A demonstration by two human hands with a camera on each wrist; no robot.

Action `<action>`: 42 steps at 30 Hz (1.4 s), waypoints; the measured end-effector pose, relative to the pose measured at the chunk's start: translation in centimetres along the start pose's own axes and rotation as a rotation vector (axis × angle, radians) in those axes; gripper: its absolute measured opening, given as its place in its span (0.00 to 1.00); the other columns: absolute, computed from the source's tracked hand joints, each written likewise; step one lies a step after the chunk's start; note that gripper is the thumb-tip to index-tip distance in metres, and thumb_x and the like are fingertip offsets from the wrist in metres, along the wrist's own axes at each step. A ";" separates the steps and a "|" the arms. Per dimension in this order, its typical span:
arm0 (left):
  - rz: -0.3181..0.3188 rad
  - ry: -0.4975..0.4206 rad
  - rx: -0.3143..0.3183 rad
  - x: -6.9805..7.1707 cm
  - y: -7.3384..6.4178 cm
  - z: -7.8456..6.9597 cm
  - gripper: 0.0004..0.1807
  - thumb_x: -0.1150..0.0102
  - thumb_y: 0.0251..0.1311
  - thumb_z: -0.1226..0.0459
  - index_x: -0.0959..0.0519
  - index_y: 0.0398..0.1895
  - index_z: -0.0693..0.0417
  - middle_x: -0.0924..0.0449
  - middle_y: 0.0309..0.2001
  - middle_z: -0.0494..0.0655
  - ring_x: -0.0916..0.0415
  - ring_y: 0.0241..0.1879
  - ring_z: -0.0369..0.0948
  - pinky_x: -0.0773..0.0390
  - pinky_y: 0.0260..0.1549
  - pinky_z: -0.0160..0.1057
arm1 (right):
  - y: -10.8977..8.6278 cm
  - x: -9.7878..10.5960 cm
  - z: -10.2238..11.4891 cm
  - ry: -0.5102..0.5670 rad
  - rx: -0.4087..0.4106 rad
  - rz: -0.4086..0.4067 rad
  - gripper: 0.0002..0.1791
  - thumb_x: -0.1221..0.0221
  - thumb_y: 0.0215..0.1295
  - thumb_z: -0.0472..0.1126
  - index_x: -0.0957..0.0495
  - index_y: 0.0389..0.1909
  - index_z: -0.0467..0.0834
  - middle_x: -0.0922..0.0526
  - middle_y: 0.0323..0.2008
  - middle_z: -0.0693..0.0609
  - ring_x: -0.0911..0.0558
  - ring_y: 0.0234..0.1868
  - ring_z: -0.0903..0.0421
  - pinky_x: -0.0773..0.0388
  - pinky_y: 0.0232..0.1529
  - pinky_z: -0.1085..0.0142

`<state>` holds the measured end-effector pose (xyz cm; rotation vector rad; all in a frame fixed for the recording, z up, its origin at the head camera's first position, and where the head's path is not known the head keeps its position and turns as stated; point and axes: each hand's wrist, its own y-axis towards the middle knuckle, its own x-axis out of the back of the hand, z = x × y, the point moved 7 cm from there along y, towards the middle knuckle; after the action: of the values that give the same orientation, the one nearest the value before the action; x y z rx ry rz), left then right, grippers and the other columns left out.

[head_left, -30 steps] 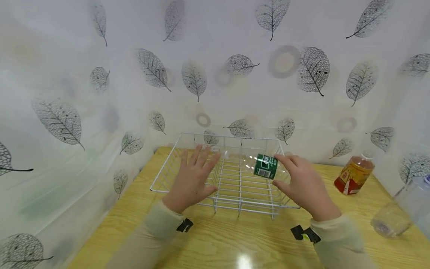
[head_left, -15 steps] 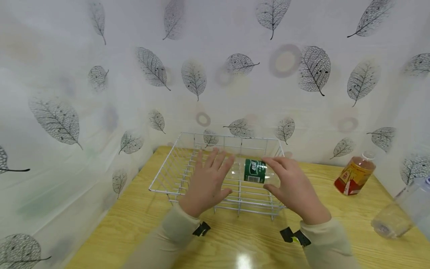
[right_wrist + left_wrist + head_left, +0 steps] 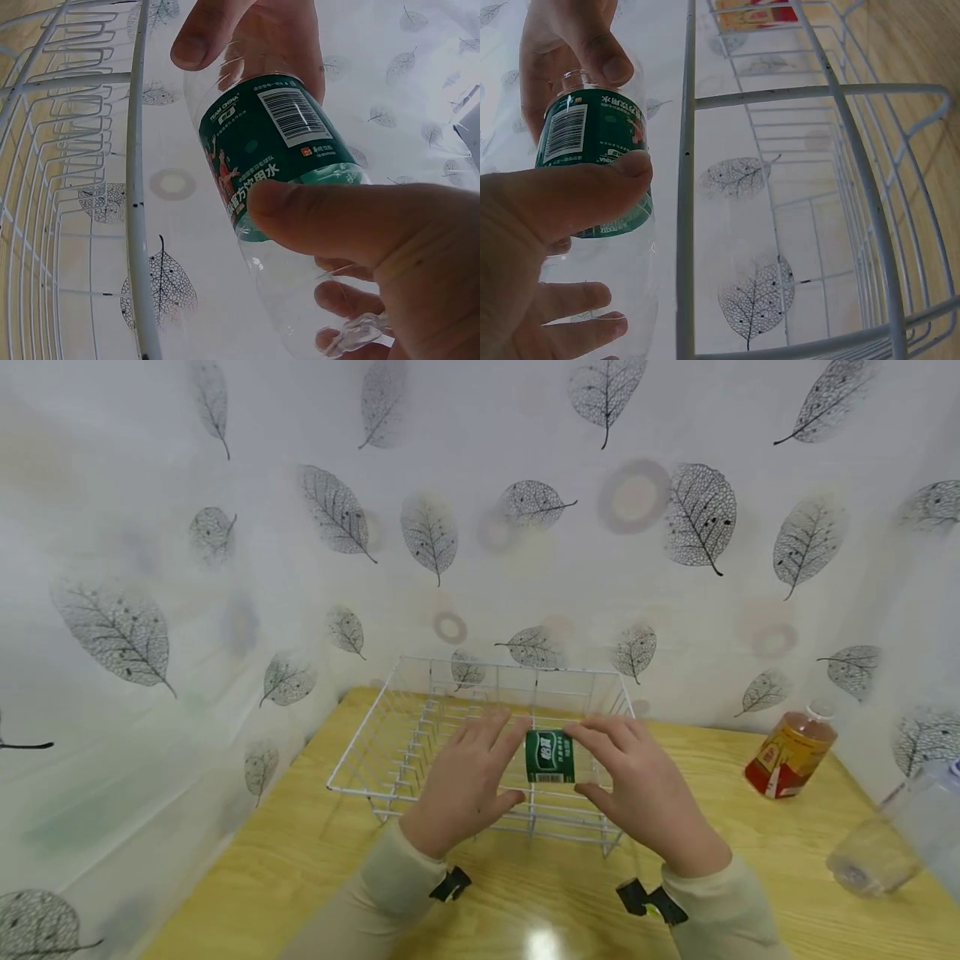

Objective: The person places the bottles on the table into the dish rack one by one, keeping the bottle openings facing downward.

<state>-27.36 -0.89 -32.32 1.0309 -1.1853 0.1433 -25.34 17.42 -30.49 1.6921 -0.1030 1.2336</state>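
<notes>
A clear plastic bottle with a green label (image 3: 550,757) lies sideways between my two hands, above a white wire basket (image 3: 364,723). My left hand (image 3: 465,785) grips its left end, fingers over the far side. On the other end, my right hand (image 3: 651,789) holds it with the thumb near and fingers behind. From the left wrist, the left thumb presses across the label (image 3: 570,135) by its barcode. The right wrist view has the right thumb on the label (image 3: 292,127) too, while the bottle's far side is hidden. Basket wires (image 3: 136,187) run close beside it.
On the wooden table (image 3: 570,893), an orange-labelled bottle of reddish liquid (image 3: 789,756) stands right of the basket. Nearer the right edge is a clear plastic bottle (image 3: 873,852), tilted in this view. A leaf-patterned sheet (image 3: 480,552) closes off the back and left.
The left hand has moved right from over the basket and now grips the bottle's left end. The right hand has brought the bottle left and nearer, turning it more level.
</notes>
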 end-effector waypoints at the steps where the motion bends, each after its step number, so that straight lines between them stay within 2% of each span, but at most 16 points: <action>1: 0.000 -0.006 0.000 -0.1 -0.1 -0.1 0.56 0.18 0.44 0.50 0.38 0.75 0.51 0.31 0.69 0.59 0.31 0.66 0.55 0.28 0.63 0.57 | 0.0 0.0 0.1 -0.001 0.006 -0.002 0.47 0.17 0.39 0.38 0.25 0.66 0.45 0.23 0.60 0.45 0.26 0.59 0.43 0.24 0.57 0.47; 6: -0.003 0.003 0.006 -0.5 -0.1 -0.3 0.54 0.19 0.47 0.51 0.39 0.76 0.49 0.30 0.68 0.58 0.27 0.63 0.55 0.22 0.55 0.56 | -0.1 0.0 0.4 -0.007 0.012 0.001 0.48 0.17 0.39 0.38 0.25 0.66 0.45 0.23 0.60 0.46 0.26 0.60 0.44 0.24 0.57 0.47; 11: 0.008 0.043 -0.008 -1.2 -0.2 -0.5 0.49 0.21 0.51 0.53 0.37 0.74 0.52 0.27 0.64 0.53 0.26 0.59 0.52 0.20 0.51 0.52 | -0.1 -0.1 0.5 -0.008 0.014 0.010 0.48 0.17 0.38 0.37 0.25 0.66 0.45 0.23 0.60 0.46 0.27 0.60 0.44 0.24 0.58 0.47; 15: 0.008 0.062 -0.007 -1.5 -0.1 -0.4 0.48 0.21 0.52 0.53 0.37 0.73 0.51 0.27 0.62 0.51 0.27 0.59 0.50 0.21 0.53 0.51 | 0.0 -0.1 0.4 -0.001 0.016 0.007 0.48 0.17 0.39 0.37 0.26 0.67 0.44 0.24 0.61 0.45 0.28 0.62 0.43 0.26 0.60 0.48; 21: 0.018 0.005 -0.012 -1.9 -0.2 -0.2 0.47 0.22 0.53 0.54 0.37 0.73 0.55 0.27 0.61 0.53 0.28 0.61 0.52 0.22 0.54 0.53 | -0.1 -0.3 0.2 0.041 -0.014 0.008 0.46 0.19 0.43 0.38 0.26 0.68 0.46 0.27 0.64 0.44 0.32 0.67 0.41 0.31 0.63 0.43; 23: 0.032 -0.021 -0.003 -2.1 -0.3 0.0 0.47 0.23 0.54 0.53 0.37 0.73 0.55 0.27 0.62 0.53 0.28 0.61 0.51 0.23 0.55 0.53 | -0.2 -0.3 0.3 0.069 -0.022 0.005 0.45 0.20 0.46 0.40 0.27 0.68 0.47 0.28 0.66 0.43 0.34 0.69 0.40 0.33 0.64 0.40; 27: 0.050 -0.082 0.012 -2.4 -0.2 0.5 0.47 0.25 0.56 0.52 0.40 0.74 0.54 0.28 0.62 0.52 0.29 0.61 0.49 0.24 0.58 0.51 | -0.1 0.1 0.1 0.138 -0.042 -0.018 0.39 0.34 0.63 0.62 0.29 0.70 0.48 0.32 0.70 0.42 0.38 0.72 0.39 0.34 0.64 0.36; 30: 0.052 -0.148 0.031 -2.6 -0.1 0.8 0.46 0.25 0.57 0.52 0.40 0.75 0.53 0.28 0.62 0.51 0.29 0.61 0.48 0.26 0.60 0.50 | -0.2 0.4 -0.5 0.199 -0.078 -0.029 0.40 0.41 0.67 0.66 0.32 0.73 0.48 0.36 0.72 0.44 0.39 0.74 0.41 0.33 0.63 0.37; 33: 0.068 -0.211 0.066 -2.8 -0.2 1.1 0.47 0.25 0.57 0.54 0.40 0.75 0.52 0.29 0.63 0.51 0.30 0.62 0.47 0.28 0.62 0.49 | -0.4 0.4 -1.1 0.272 -0.129 -0.028 0.44 0.28 0.61 0.53 0.35 0.75 0.49 0.38 0.74 0.46 0.39 0.74 0.42 0.35 0.65 0.38; 35: 0.083 -0.241 0.087 -3.0 -0.3 1.2 0.47 0.25 0.57 0.54 0.40 0.75 0.51 0.29 0.64 0.51 0.30 0.63 0.47 0.28 0.63 0.49 | -0.5 0.5 -1.4 0.321 -0.173 -0.033 0.49 0.24 0.55 0.43 0.37 0.77 0.50 0.38 0.74 0.48 0.39 0.74 0.42 0.37 0.67 0.37; 39: 0.112 -0.277 0.118 -3.3 -0.4 1.4 0.46 0.26 0.58 0.54 0.42 0.76 0.49 0.30 0.64 0.51 0.32 0.63 0.47 0.29 0.63 0.49 | -0.6 0.8 -2.1 0.422 -0.254 -0.059 0.52 0.24 0.54 0.37 0.40 0.78 0.54 0.36 0.74 0.50 0.38 0.73 0.43 0.41 0.68 0.36; 42: 0.118 -0.307 0.129 -3.3 -0.3 1.5 0.46 0.27 0.59 0.54 0.42 0.76 0.48 0.31 0.65 0.51 0.32 0.63 0.46 0.28 0.63 0.49 | -0.6 0.9 -2.6 0.488 -0.292 -0.068 0.52 0.26 0.56 0.34 0.42 0.79 0.54 0.37 0.74 0.51 0.37 0.73 0.45 0.37 0.69 0.42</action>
<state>-29.62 -0.78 -35.17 1.1234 -1.5325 0.1596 -26.34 20.05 -30.30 1.1040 0.0678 1.4673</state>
